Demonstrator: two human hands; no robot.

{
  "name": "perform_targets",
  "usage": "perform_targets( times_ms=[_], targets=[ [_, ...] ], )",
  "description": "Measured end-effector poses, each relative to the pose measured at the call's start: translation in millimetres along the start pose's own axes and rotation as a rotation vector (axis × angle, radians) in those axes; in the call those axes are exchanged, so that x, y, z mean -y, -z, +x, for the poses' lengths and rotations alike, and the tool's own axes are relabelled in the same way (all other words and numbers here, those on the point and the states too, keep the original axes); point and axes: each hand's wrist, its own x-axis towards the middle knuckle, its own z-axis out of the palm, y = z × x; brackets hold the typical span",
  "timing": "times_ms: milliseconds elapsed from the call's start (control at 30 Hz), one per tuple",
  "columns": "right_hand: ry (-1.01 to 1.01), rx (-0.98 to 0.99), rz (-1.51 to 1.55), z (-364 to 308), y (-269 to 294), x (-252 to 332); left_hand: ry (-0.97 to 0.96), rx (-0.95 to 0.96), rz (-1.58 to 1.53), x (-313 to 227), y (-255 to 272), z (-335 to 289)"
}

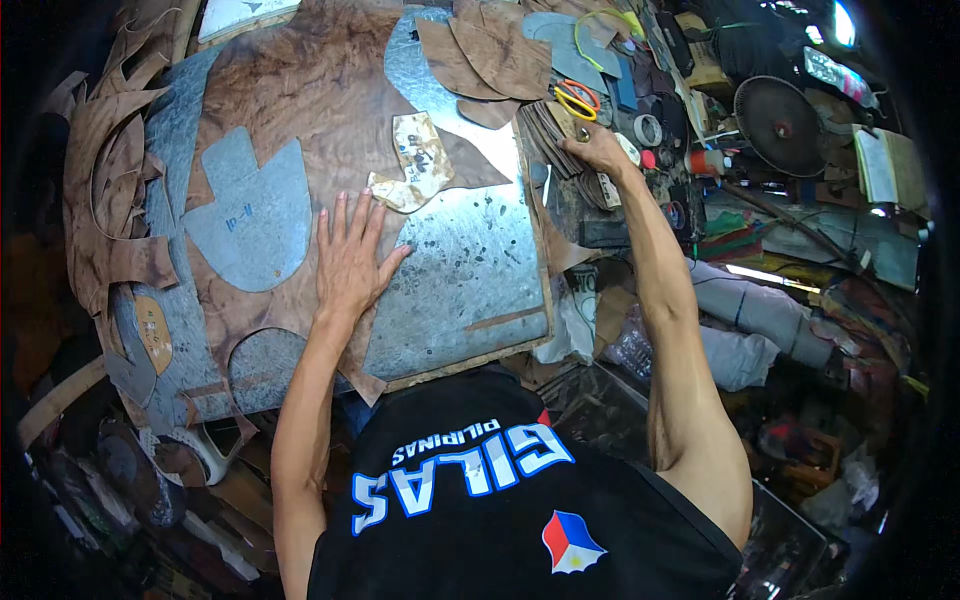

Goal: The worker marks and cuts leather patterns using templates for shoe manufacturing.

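My left hand point(348, 255) lies flat, fingers spread, on a large piece of brown leather point(290, 90) over the metal-topped table. Just beyond its fingertips is a stained cream template point(418, 165) with marks on it. A grey-blue template point(255, 215) with a rounded end rests on the leather to the left. My right arm reaches to the far right, where my right hand point(598, 150) is curled at a stack of cut brown leather strips point(548, 135). What its fingers grip, if anything, is too small to make out. Scissors point(577, 100) with orange and yellow handles lie just beyond it.
Curved leather offcuts point(110, 200) hang over the table's left edge. More cut leather pieces point(500, 50) lie at the back. A roll of tape point(648, 129) and a red-capped bottle point(705, 162) stand at the right, near a round dark fan-like object point(778, 125). Wrapped rolls point(750, 305) lie beside the table.
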Motion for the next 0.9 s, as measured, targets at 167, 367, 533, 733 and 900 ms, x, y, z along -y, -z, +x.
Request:
perform_targets(
  times_ms=[167,367,533,733,900],
  targets=[
    [-0.007,-0.084,-0.105,-8,-12,11,0.002,-0.003,0.013,0,0,0],
    [-0.009,-0.075,-0.157,-7,-14,14,0.004,0.007,0.039,0,1,0],
    [0.082,-0.117,-0.197,-3,-19,3,-0.001,-0.006,0.028,0,1,0],
    [0.064,-0.172,-0.26,-4,-31,4,0.0,-0.004,0.032,-1,0,-1],
    [0.09,-0.148,-0.189,-2,-26,-3,0.0,-0.003,0.042,0,0,-1]
  ],
)
